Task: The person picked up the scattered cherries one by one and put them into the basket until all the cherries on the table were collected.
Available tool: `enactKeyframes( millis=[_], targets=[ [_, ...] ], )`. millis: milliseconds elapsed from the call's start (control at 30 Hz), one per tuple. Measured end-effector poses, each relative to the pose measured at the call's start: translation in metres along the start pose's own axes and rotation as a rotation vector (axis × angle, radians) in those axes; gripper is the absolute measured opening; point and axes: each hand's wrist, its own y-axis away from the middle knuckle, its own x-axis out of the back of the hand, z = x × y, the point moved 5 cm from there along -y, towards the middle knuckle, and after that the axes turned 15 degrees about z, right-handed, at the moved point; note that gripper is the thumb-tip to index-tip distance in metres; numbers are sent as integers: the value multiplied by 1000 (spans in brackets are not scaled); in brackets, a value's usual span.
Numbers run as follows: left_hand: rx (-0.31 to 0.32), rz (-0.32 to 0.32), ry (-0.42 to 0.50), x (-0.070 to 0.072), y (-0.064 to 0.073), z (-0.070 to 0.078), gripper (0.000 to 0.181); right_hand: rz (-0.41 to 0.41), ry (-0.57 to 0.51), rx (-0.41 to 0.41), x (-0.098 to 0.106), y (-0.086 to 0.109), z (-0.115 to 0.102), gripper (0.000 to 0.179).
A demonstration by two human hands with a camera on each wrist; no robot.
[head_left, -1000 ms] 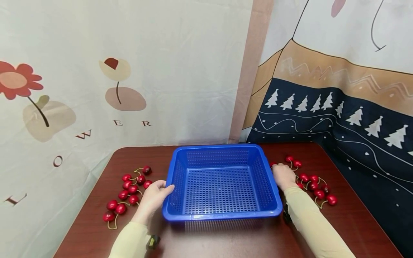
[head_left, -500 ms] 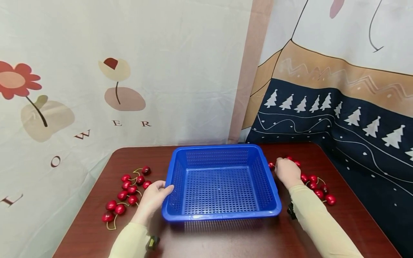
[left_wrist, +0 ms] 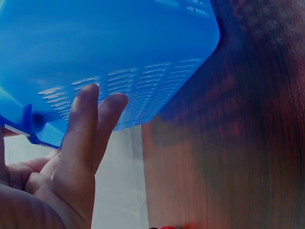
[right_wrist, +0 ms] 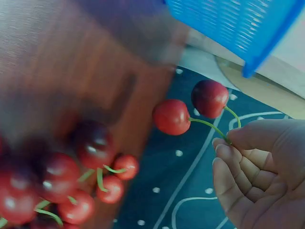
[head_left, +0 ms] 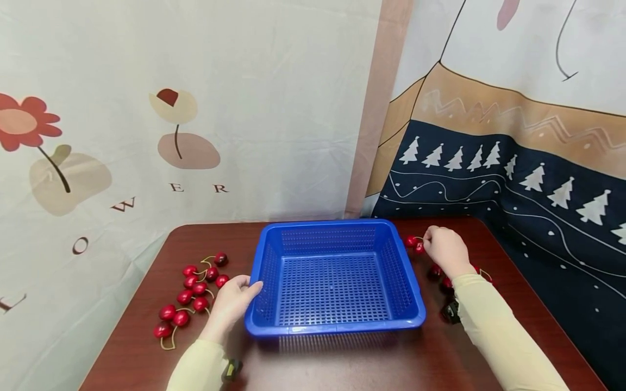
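Note:
My right hand (head_left: 446, 251) pinches the joined green stems of a pair of cherries (right_wrist: 171, 117) between thumb and forefinger. In the right wrist view the two red fruits hang out from the fingertips, one darker than the other. My left hand (head_left: 233, 304) grips the left rim of a blue plastic basket (head_left: 335, 330), thumb over the edge. In the left wrist view two fingers (left_wrist: 83, 119) lie against the slotted outer wall. The basket's perforated floor (head_left: 332, 288) shows bare in the head view.
Several loose cherries (head_left: 199, 288) with stems lie left of the basket on the dark red wooden table (head_left: 337, 369). More cherries (right_wrist: 59, 174) lie on the right, partly hidden by the right hand and sleeve. A printed curtain (head_left: 274, 108) hangs behind the table.
My right hand has risen and moved right and away from the basket's side, lifting the cherry pair by its stems. My left hand and the basket have stayed in place.

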Motion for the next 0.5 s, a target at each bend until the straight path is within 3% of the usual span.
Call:
enactKeyframes(
  millis=[233, 500],
  targets=[
    [2, 0, -12, -1, 0, -1, 36, 80, -52, 35, 26, -13, -17, 8],
    [-4, 19, -9, -1, 2, -1, 33, 144, -117, 90, 40, -31, -49, 8]
  ],
)
